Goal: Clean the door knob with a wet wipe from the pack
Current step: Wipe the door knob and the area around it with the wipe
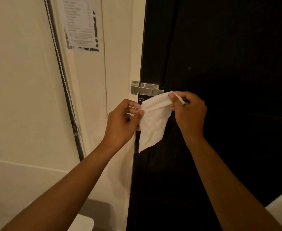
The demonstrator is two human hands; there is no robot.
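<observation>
wipe (153, 120) stretched betw both hands in front of dark door (228, 80), long edge running left-right, rest hanging down. left hand (123, 120) pinches its left end, fingers curled; right hand (186, 110) pinches upper right corner, thumb over the fold. no round knob visible; only metal latch (147, 89) at door edge, just above and behind wipe, nearer right hand, maybe touching, can't tell. pack not in view. no containers seen. judge: wipe being opened, not yet on hardware. notice (82, 25) on wall (20, 80) upper left.
</observation>
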